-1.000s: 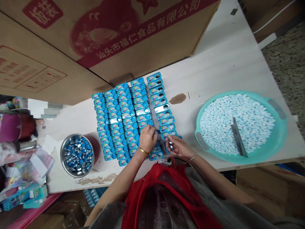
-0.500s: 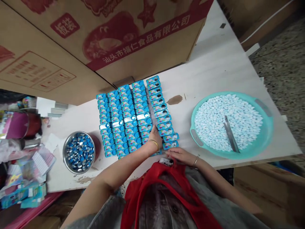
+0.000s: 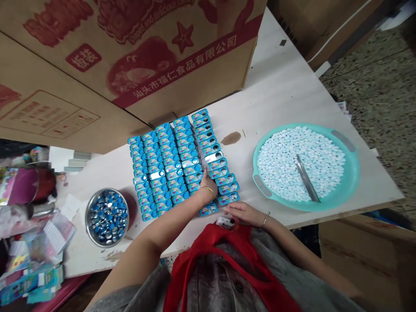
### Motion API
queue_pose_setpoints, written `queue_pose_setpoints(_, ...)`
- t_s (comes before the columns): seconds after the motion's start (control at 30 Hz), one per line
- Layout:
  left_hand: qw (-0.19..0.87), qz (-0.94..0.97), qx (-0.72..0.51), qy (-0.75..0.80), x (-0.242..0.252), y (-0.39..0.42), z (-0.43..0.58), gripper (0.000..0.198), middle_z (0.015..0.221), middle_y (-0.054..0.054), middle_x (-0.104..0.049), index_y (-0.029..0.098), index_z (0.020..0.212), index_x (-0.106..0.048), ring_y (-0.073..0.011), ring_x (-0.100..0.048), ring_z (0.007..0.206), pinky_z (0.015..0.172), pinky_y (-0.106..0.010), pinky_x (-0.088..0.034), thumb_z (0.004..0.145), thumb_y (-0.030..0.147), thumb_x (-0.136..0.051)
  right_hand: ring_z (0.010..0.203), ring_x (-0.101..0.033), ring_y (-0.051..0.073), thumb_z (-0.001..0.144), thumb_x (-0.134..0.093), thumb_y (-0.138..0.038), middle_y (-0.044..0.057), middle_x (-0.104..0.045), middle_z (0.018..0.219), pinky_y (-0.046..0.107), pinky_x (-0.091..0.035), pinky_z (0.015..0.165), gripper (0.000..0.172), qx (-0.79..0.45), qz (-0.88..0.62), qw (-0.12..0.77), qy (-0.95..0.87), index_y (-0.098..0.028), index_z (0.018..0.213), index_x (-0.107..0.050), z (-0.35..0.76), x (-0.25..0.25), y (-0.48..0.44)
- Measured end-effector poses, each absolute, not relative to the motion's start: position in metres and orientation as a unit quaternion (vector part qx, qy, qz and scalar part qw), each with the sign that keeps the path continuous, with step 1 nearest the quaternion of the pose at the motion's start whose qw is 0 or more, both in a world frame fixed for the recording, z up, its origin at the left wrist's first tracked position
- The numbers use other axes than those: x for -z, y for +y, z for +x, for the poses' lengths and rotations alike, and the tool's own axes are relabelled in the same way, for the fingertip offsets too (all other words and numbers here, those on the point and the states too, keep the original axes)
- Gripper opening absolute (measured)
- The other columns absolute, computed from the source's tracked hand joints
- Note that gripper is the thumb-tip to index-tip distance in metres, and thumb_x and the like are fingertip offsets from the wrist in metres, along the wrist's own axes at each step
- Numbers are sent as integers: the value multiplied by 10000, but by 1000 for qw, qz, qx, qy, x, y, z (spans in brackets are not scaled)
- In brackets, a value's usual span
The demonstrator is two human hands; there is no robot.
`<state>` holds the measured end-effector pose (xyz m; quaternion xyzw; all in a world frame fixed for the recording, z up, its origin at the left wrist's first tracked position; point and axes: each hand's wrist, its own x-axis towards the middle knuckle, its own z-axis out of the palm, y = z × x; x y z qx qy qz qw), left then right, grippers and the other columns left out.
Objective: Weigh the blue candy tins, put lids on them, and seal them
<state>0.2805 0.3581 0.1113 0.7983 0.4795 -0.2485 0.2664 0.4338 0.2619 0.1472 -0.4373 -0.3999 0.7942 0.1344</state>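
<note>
In the head view, the left hand (image 3: 209,187) lies at the gap between the right-hand row of tins (image 3: 227,178) and the block of tins (image 3: 167,147); its fingers are close together and partly hidden, so I cannot tell whether they hold something. The right hand (image 3: 245,213) lies near the edge of the table (image 3: 279,95), just beside the nearest tin of that row; its fingers are stretched and narrow together, but what is under them I cannot tell. Compared with one second ago, the right hand is now off this row; this means that the holes of its nearest tins are visible, with white pieces inside, while the far tins show dark holes; many tins of the block have blue caps on. To the right stands a green basin (image 3: 352,180) with white candies (image 3: 276,160) and a metal scoop (image 3: 307,180); to the left stands a pot (image 3: 86,216) with loose caps (image 3: 108,214).
</note>
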Motion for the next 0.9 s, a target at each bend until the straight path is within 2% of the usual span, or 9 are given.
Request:
queue_pose_setpoints(0.1, 191, 860, 204, 428, -130, 349, 263, 270, 963, -132, -682, 180, 996, -705, -305, -548, 1092, 1125, -617, -28, 820, 150, -502, 492, -360, 96, 751, -503, -718, -56, -401, 506, 244, -282, 491, 548, -798, -439, 124, -394, -175, 714, -571, 432, -149, 266)
queue_pose_setpoints(0.2, 206, 881, 91, 416, -147, 339, 241, 246, 902, -92, -644, 185, 977, -667, -228, -576, 948, 1105, -527, -250, 885, 165, -440, 455, -354, 86, 761, -504, -698, -53, -426, 492, 240, -262, 468, 534, -799, -463, 126, -363, -171, 720, -581, 430, -150, 271)
queue_pose_setpoints(0.3, 251, 835, -24, 488, -157, 335, 221, 255, 954, -80, -623, 192, 1036, -620, -195, -576, 936, 919, -367, -451, 914, 182, -396, 395, -319, 78, 784, -475, -661, -58, -450, 494, 230, -198, 402, 487, -827, -462, 150, -283, -185, 813, -575, 425, -148, 276)
queue_pose_setpoints(0.4, 289, 719, -103, 624, -159, 342, 210, 220, 975, -69, -635, 182, 1026, -591, -164, -597, 915, 794, -277, -472, 898, 160, -412, 369, -296, 74, 742, -534, -627, -72, -449, 505, 220, -148, 357, 441, -860, -428, 188, -203, -204, 866, -532, 417, -149, 281)
queue_pose_setpoints(0.47, 309, 653, -80, 687, -160, 353, 208, 135, 868, -48, -651, 170, 954, -589, -155, -610, 811, 718, -254, -464, 873, 190, -483, 401, -331, 73, 706, -599, -609, -71, -453, 538, 207, -171, 354, 449, -863, -421, 215, -177, -203, 881, -518, 410, -153, 285)
queue_pose_setpoints(0.57, 305, 621, 34, 721, -160, 375, 210, 93, 771, -30, -655, 178, 871, -598, -161, -611, 745, 654, -247, -438, 838, 257, -563, 449, -365, 70, 690, -626, -627, -65, -466, 581, 194, -204, 374, 492, -851, -434, 241, -172, -199, 903, -509, 401, -161, 290)
queue_pose_setpoints(0.73, 284, 610, 174, 719, -159, 400, 216, 215, 870, -103, -690, 179, 753, -650, -255, -641, 870, 693, -301, -450, 785, 391, -634, 518, -399, 84, 693, -635, -641, -59, -468, 612, 218, -321, 469, 490, -777, -484, 259, -308, -207, 880, -509, 393, -161, 297)
queue_pose_setpoints(0.83, 261, 616, 216, 711, -157, 403, 216, 305, 941, -146, -689, 174, 786, -678, -291, -639, 927, 737, -333, -464, 815, 464, -587, 626, -462, 118, 689, -646, -628, -31, -504, 678, 251, -396, 575, 470, -704, -516, 294, -390, -207, 855, -517, 388, -152, 297)
queue_pose_setpoints(0.9, 247, 624, 230, 704, -157, 401, 214, 336, 960, -153, -686, 177, 824, -685, -291, -637, 944, 760, -338, -464, 840, 484, -548, 638, -471, 128, 716, -635, -601, -24, -511, 678, 254, -398, 582, 431, -668, -535, 291, -428, -208, 852, -521, 384, -145, 297)
